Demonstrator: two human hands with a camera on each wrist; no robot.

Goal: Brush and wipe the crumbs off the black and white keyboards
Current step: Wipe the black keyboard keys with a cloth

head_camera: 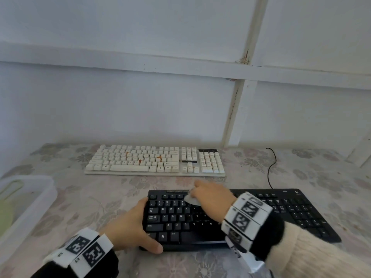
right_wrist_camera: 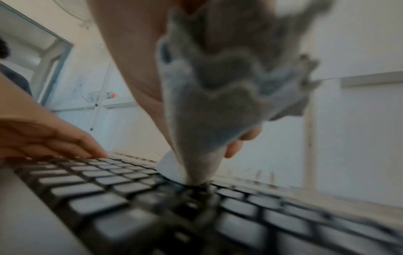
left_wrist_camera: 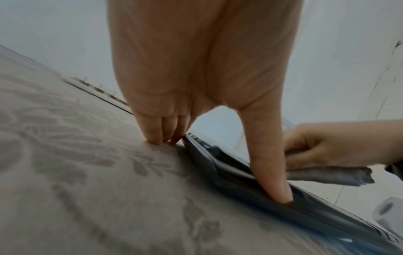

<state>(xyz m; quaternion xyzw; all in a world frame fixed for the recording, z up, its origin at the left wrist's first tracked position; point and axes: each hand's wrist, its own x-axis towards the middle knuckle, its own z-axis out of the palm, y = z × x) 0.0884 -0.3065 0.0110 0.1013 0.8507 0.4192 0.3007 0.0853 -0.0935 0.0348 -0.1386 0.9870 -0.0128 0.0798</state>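
The black keyboard lies near me on the table. My left hand grips its left end, thumb on the front edge and fingertips at the far corner. My right hand holds a bunched grey cloth and presses it onto the upper key rows near the middle. In the right wrist view the cloth tapers to a point on the black keys. The white keyboard lies farther back, with orange crumbs among its keys.
A translucent plastic bin holding something pale green stands at the left edge. A black cable runs from the black keyboard toward the wall. A floral tablecloth covers the table, and a white panelled wall stands close behind it.
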